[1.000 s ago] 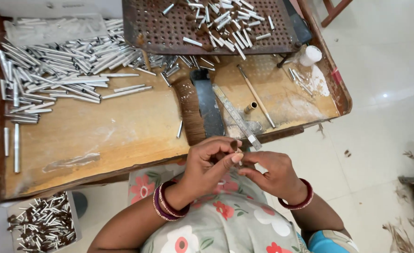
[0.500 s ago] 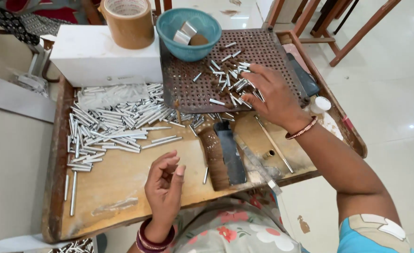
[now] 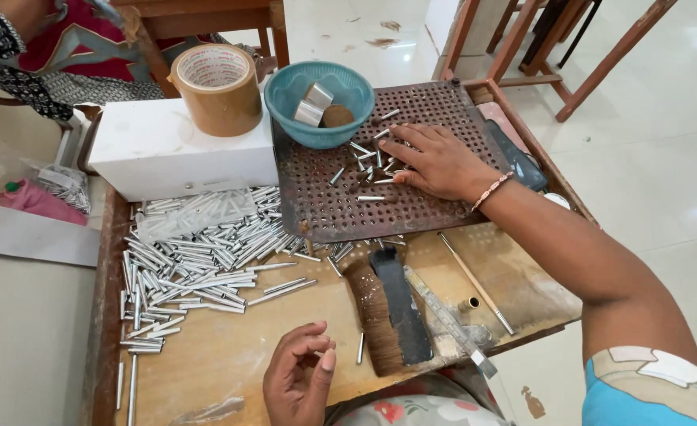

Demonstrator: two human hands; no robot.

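Observation:
My right hand (image 3: 435,162) lies palm down on a brown perforated tray (image 3: 325,205), fingers spread over several short metal pins (image 3: 364,170) scattered there. At the near edge of the wooden work table (image 3: 230,347) my left hand (image 3: 301,379) hovers with its fingers curled and thumb against the fingertips; I cannot see whether a small piece sits inside. A heap of thin silver tubes (image 3: 199,252) lies left of the tray, closest to my left hand.
A teal bowl (image 3: 285,95) with metal pieces sits at the tray's far edge. A brown tape roll (image 3: 218,91) stands on a white box (image 3: 167,154). A brush (image 3: 372,315), dark bar (image 3: 404,308), ruler (image 3: 447,319) and thin stick (image 3: 475,280) lie near. Another person (image 3: 49,47) sits far left.
My hands were together near my lap a second ago. The right hand has since reached out onto the perforated tray and settled on the pins; the left stayed low by the table's near edge.

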